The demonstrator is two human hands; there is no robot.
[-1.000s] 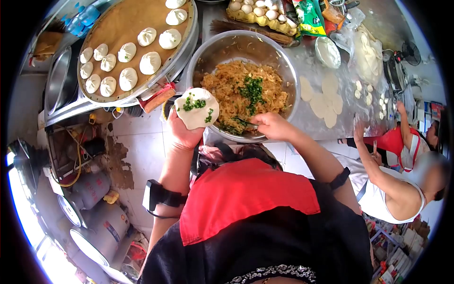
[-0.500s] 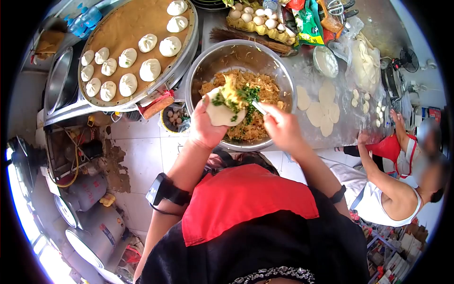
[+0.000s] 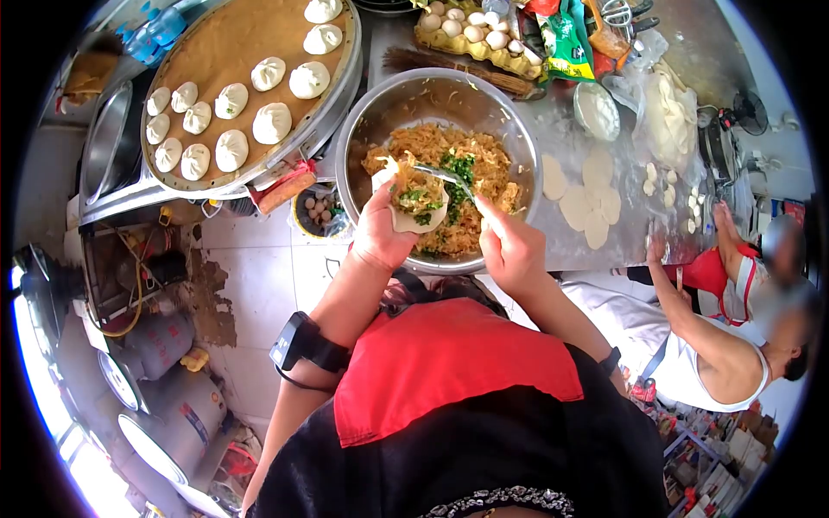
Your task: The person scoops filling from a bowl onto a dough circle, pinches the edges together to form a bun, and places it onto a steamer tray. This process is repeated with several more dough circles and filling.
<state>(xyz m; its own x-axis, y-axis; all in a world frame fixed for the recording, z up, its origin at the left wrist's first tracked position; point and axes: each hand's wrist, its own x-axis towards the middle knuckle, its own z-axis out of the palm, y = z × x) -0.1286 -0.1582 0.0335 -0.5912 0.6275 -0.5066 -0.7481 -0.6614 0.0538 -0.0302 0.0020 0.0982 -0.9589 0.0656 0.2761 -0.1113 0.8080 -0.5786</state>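
Note:
My left hand (image 3: 382, 231) cups a round dough wrapper (image 3: 442, 210) over the near left part of a large steel bowl (image 3: 350, 129). A mound of filling (image 3: 418, 200) with chopped greens lies on the wrapper. In my right hand (image 3: 513, 249) is a slim metal spoon (image 3: 451, 177), its far end at the top of the mound and partly hidden by filling. Below, the bowl holds shredded orange-brown filling (image 3: 488, 155) with a patch of chopped green herbs (image 3: 458, 164).
At the left is a round tray (image 3: 203, 60) with several pleated buns (image 3: 231, 151). Flat wrappers (image 3: 589, 203), dough pieces (image 3: 669, 186) and a flour bowl (image 3: 596, 112) lie right. Eggs (image 3: 475, 33) and a brush (image 3: 458, 71) stand behind. Two people (image 3: 717, 363) work at the right.
The spoon has moved left, from the bowl's herb patch to over the wrapper. The filling now sits lower and flatter on the wrapper, which curls up around it in my left hand.

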